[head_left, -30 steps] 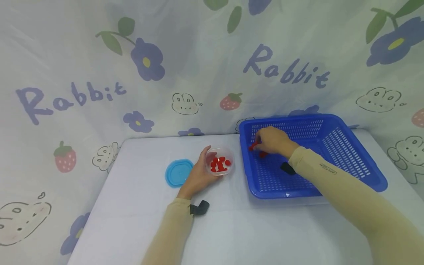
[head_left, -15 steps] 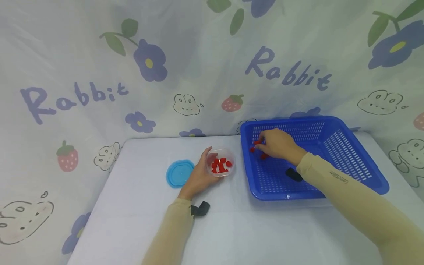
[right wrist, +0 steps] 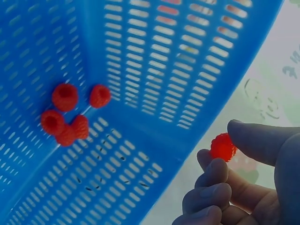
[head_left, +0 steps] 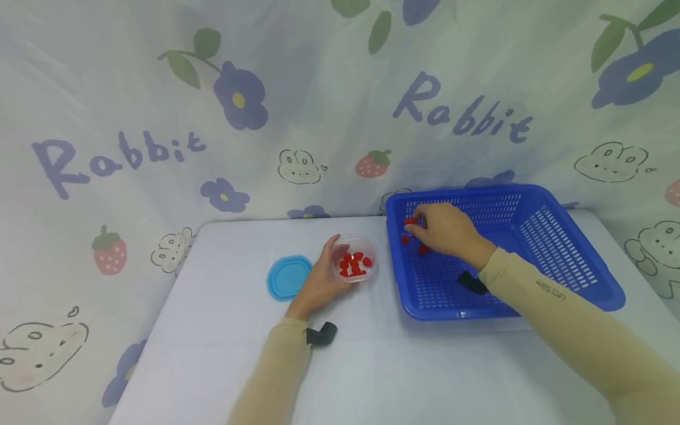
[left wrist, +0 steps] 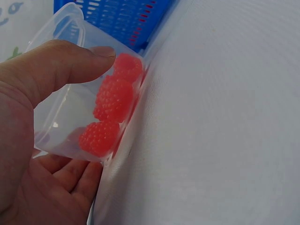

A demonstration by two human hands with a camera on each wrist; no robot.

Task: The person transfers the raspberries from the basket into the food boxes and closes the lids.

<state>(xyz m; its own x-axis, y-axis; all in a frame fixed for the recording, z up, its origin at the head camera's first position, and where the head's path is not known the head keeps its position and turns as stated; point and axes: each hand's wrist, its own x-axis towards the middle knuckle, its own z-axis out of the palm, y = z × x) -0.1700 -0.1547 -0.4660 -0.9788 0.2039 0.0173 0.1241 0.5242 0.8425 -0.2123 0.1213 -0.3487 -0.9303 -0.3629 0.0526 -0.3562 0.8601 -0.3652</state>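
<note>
In the head view my left hand [head_left: 319, 283] holds a clear plastic tub [head_left: 344, 243] that stands on the table with several raspberries [head_left: 355, 265] in it. The left wrist view shows the thumb [left wrist: 70, 61] along the tub's side and fingers beneath it, with red raspberries [left wrist: 115, 99] against the bottom. Over the left end of the blue basket [head_left: 399, 277] is my right hand [head_left: 451, 230]. Its thumb and fingertips pinch one raspberry [right wrist: 221, 147]. Several other raspberries [right wrist: 64, 97] lie together in a corner of the basket, below that hand.
A light blue lid [head_left: 288, 277] lies flat on the white table [head_left: 212, 342], left of the tub. The basket takes up the table's right side, its slotted walls rising around the berries. Behind the table hangs a printed curtain [head_left: 319, 88].
The right hand first shifted slightly right within the basket, and its fingertips then rose a little with a raspberry pinched between them. The left hand and tub stay in place.
</note>
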